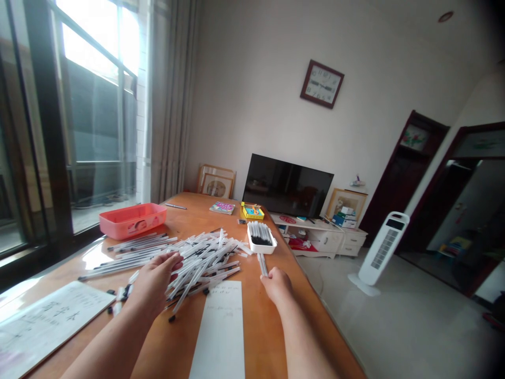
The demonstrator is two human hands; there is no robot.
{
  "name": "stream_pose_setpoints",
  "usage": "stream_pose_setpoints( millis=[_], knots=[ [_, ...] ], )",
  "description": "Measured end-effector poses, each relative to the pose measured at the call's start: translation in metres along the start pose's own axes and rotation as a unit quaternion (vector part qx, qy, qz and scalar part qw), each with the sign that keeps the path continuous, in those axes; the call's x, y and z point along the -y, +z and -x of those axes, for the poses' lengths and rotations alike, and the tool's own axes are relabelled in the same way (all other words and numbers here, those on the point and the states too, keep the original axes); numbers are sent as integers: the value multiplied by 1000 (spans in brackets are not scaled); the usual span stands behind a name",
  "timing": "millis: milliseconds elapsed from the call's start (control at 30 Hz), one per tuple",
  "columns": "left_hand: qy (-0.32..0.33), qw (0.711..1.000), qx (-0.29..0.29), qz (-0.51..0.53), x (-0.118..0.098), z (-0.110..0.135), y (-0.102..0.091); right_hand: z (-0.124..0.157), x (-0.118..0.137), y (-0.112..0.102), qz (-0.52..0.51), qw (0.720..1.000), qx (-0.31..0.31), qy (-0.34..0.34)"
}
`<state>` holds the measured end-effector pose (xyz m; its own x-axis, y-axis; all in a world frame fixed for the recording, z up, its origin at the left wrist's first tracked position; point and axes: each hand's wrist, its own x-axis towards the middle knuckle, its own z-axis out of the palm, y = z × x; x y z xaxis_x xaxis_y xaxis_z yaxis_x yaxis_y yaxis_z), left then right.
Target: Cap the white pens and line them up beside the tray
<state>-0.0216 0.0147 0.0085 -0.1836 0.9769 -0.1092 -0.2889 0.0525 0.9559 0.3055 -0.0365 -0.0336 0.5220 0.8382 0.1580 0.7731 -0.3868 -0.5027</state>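
A loose heap of translucent white pens [209, 258], several with black ends, spreads over the middle of the wooden table. My left hand [155, 276] is at the near left side of the heap, its fingers curled together; whatever they may hold is hidden. Between the fingers of my right hand [278, 285] are a few clear pens [262, 265], pointing away from me. Just beyond their tips stands a white box [263, 248] packed with similar pens, black ends toward me. A long white paper sheet [221, 331] lies between my forearms.
A red plastic basket [134, 221] stands at the left beyond the heap. At the left front lies a writing booklet [55, 321], with black caps [111, 292] beside it. Farther back are a small book [222, 208] and a yellow box [252, 210]. The table's right edge [311, 295] runs past my right arm.
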Motion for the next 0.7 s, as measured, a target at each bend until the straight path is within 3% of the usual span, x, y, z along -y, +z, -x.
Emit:
stream_pose_setpoints(
  millis=[233,500,700],
  knots=[
    [36,999,-28,-26,-8,1,-4,9,8,-9,-16,1000,-22,-8],
    [103,990,-6,-96,-6,-1,-7,42,42,-11,-93,986,-31,-135],
    [121,981,-7,-154,-3,-3,-8,56,55,-10,-115,978,-5,-172]
  ],
)
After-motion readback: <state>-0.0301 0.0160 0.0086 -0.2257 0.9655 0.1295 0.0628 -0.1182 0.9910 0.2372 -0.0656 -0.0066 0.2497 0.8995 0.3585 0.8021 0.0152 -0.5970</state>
